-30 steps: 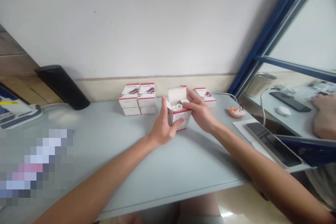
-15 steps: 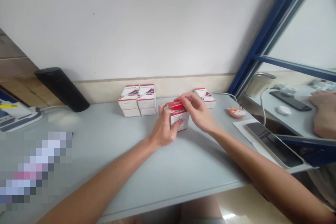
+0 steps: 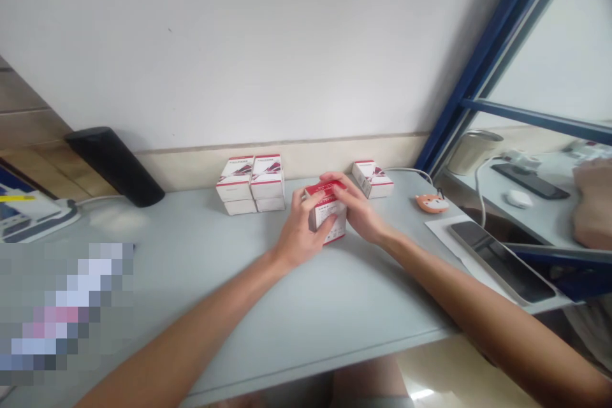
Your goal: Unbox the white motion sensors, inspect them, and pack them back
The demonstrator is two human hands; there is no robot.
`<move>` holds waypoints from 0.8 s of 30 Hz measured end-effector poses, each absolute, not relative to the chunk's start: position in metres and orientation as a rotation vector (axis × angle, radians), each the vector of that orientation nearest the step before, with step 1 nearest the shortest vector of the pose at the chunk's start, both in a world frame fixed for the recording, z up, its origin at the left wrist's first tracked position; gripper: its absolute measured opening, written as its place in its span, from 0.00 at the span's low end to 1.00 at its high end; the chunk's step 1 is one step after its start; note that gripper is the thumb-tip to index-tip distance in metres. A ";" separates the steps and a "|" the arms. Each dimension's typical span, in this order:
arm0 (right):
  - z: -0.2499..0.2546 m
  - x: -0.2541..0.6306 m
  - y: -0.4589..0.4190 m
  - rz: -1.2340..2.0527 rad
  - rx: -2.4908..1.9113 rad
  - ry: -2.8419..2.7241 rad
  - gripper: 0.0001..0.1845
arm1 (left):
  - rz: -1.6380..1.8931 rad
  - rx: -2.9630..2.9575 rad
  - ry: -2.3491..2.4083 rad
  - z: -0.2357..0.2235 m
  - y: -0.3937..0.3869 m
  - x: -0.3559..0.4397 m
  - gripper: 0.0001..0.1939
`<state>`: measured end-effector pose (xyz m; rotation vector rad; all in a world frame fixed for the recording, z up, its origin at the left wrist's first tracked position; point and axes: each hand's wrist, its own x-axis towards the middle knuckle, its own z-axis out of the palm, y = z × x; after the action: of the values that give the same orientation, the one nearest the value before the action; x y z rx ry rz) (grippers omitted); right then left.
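Note:
A small white cardboard box [image 3: 337, 222] with a red top stands upright between my hands, its lid flap folded down. My left hand [image 3: 303, 224] wraps its left side, thumb across the printed front and fingers at the top edge. Against the top and right side lies my right hand [image 3: 356, 204], its fingers bent over the red lid. The box's contents are hidden. Behind and to the left, similar white and red boxes [image 3: 268, 180] stand stacked side by side. Another such box [image 3: 373, 180] sits behind my right hand.
On the grey desk [image 3: 229, 331], a black cylinder [image 3: 115, 166] leans at the back left. To the right are an orange animal-shaped case [image 3: 431, 203] and a smartphone [image 3: 502, 261] on a white sheet. A blue-framed mirror [image 3: 526, 113] stands at the right.
The box's lid flap stood up with white contents showing; it has since been folded over and pressed down. My right hand has moved onto the lid, and my left fingers have curled over the top edge.

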<state>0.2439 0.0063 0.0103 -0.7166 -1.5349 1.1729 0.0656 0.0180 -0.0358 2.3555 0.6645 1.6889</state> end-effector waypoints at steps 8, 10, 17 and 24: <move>0.008 0.266 0.021 1.065 -0.920 -1.985 0.46 | 1.861 1.944 0.876 -0.046 0.028 0.070 0.30; 0.006 0.268 0.026 0.922 -0.996 -1.959 0.44 | 1.873 2.034 0.975 -0.045 0.027 0.067 0.31; -0.012 0.262 0.033 0.304 -1.358 -1.937 0.45 | 1.828 2.560 1.318 -0.015 0.041 0.038 0.20; -0.009 0.265 0.025 0.262 -1.255 -2.184 0.51 | 1.691 1.930 1.704 0.012 0.061 -0.048 0.21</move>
<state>0.2653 0.0250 -0.0092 -1.2545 -2.1841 0.2619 -0.0478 0.0606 0.0117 1.9302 1.7036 1.6908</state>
